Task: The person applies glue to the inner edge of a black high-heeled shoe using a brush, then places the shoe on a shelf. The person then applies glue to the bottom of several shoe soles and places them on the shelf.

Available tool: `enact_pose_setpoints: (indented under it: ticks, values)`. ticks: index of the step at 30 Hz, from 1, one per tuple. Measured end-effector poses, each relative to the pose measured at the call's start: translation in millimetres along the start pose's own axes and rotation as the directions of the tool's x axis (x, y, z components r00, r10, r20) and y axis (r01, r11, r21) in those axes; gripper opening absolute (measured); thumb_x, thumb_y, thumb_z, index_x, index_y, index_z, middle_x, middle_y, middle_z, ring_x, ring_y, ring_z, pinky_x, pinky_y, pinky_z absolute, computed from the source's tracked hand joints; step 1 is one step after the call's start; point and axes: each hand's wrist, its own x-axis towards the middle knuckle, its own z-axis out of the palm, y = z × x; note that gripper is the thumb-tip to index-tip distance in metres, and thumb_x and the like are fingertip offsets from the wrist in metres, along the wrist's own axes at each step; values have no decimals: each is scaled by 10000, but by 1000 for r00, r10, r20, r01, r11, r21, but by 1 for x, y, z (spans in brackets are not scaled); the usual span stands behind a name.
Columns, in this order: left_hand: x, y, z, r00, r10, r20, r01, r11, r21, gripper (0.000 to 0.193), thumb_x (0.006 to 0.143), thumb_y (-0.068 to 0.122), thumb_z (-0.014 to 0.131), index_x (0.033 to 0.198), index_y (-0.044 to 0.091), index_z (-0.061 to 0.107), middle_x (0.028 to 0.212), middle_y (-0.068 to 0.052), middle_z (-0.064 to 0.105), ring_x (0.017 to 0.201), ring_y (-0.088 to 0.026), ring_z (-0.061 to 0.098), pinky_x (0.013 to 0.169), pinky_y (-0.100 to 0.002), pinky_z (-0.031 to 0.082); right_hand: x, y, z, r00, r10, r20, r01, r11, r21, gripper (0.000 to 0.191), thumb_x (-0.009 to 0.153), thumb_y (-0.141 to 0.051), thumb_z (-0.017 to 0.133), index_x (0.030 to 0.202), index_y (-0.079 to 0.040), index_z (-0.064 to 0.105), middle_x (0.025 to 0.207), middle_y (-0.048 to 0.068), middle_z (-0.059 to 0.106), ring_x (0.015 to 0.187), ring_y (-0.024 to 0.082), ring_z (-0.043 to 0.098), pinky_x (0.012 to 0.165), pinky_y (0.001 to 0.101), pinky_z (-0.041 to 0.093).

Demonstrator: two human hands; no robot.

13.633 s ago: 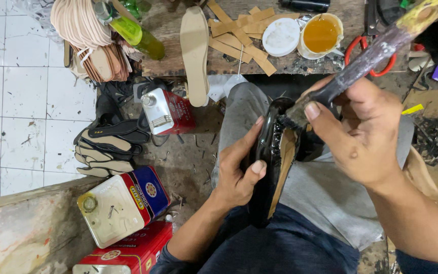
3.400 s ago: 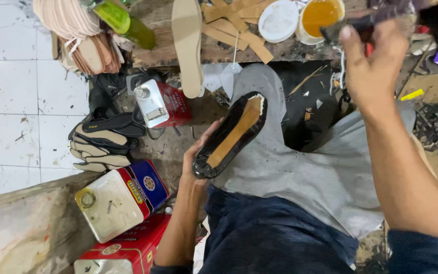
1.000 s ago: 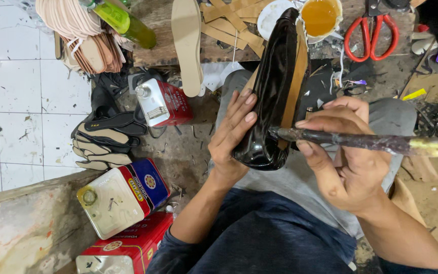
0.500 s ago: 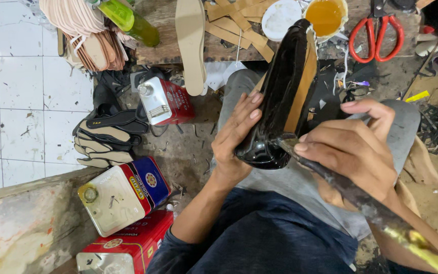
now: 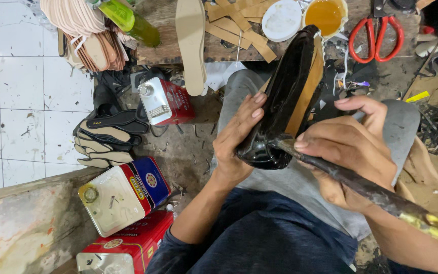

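A black shoe upper (image 5: 285, 101) is held over the lap, toe end low and near the body, heel end pointing up twd the workbench (image 5: 178, 48); the tilt keeps its tan underside (image 5: 307, 91) turned to the right hand so it can be reached. The left hand (image 5: 239, 139) is closed around the shoe's left side near the toe, fingers laid flat along it as a brace. The right hand (image 5: 353, 152) is wrapped tight around a long glue-caked brush handle (image 5: 371, 190), tip set at the toe end; bristles can't be made out, prob. hidden w/ glue. Room is tight: the heel end sits close under the bench edge, just below the pot of amber glue (image 5: 326, 16) and white lid (image 5: 281, 19), w/ red scissors (image 5: 376, 33) to the right. More open floor is seen at left, past the red tin can (image 5: 166, 101) and stacked soles (image 5: 107, 137), w/ other tins (image 5: 125, 195) by the left elbow.
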Motion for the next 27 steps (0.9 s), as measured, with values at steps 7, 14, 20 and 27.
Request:
enact_pose_setpoints:
  ticks: [7,14,20,27]
  values:
    - [-2,3,-3,997,-70,44,70,997,-14,537,918,-7,785,1410,14,571,1468,-214,614,1372,-318,613,1230,-423,458,4,7,-4,975,-208,83,217,969,-116,222,1004,-267,649,936,-78,745,914,51,731,842,215,708,978,486,370]
    - [-6,1,-3,979,-176,98,192,965,-177,544,912,-51,767,1417,-14,568,1470,-221,609,1348,-293,626,1169,-356,500,5,11,-3,974,-225,9,225,974,-5,414,1060,-407,483,1010,-53,690,974,100,704,917,256,713,1015,512,366]
    - [-10,4,-4,954,-251,162,285,929,-238,561,926,-73,740,1455,-18,560,1453,-214,600,1372,-274,611,1193,-345,488,4,7,-1,995,-95,-22,93,990,-111,215,1031,-248,645,913,-85,722,903,74,727,866,247,727,1015,529,376]
    - [-9,5,-7,937,-287,197,326,923,-207,614,884,-42,775,1457,-29,554,1463,-208,618,1351,-264,623,1181,-345,481,4,7,0,982,-186,-18,184,981,-65,206,957,-220,607,893,-64,726,922,75,714,874,228,712,1015,503,365]
